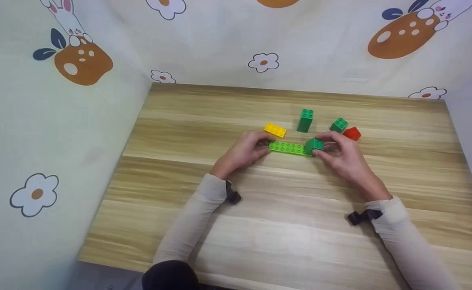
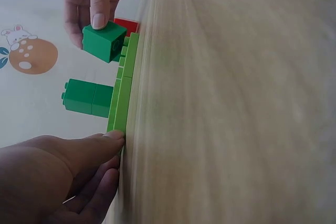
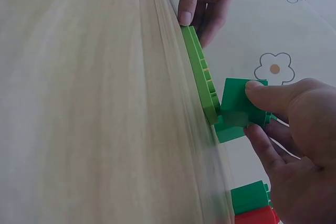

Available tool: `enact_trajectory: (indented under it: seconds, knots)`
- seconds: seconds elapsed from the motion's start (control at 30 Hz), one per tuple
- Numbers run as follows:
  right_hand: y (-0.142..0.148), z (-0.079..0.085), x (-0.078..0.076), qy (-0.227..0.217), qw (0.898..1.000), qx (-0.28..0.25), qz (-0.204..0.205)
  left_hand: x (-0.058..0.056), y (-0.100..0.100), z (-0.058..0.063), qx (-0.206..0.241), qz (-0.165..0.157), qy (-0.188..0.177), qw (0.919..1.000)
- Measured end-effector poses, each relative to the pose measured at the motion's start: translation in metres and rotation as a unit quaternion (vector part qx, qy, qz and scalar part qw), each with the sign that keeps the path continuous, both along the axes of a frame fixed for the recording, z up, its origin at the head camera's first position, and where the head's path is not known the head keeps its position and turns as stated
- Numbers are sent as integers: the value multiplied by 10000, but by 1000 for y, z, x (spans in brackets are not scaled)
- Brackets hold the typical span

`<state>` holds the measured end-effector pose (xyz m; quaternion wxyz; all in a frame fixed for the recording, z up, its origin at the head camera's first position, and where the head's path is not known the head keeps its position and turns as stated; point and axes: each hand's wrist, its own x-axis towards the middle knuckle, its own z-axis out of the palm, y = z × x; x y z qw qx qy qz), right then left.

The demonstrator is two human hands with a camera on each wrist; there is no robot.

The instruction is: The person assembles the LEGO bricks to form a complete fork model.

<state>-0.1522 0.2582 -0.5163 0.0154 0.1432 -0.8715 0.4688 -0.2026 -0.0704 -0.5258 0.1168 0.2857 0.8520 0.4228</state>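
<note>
Behind the two hands, pale sleeves (image 1: 193,217) lie over a wooden table (image 1: 288,233), and each wrist wears a small black thing (image 1: 233,196). The left hand (image 1: 245,152) pinches one end of a long light green block (image 1: 288,148), with its thumb on the side. This block lies flat on the table, between the hands, with its bumps up. The right hand (image 1: 345,158) holds a dark green block (image 1: 314,146) with its thumb and fingers. That block is tipped a bit, right at the other end of the long one. I can't tell if its bottom touches the bumps.

Just past the left hand's fingertips is a flat yellow block (image 1: 275,130). Just past the right hand is a red block (image 1: 352,133), and close against it is a little green block (image 1: 338,125). A bit farther, in front of the gap between the hands, a green tower (image 1: 305,121) of two blocks stands up straight. Far past both hands is a pale wall (image 1: 216,48) with flowers, bunnies and orange fruit.
</note>
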Motion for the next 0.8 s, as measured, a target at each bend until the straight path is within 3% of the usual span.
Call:
enact_trajectory:
  seconds: [0.47,0.8]
  knots:
    - [-3,-2,0,-175,9998,-9,-42,2,0,2,42,-4,116,9999]
    - [-4,-7,-2,-202,9984,-479,229,3,1,3,-186,95,114,9997]
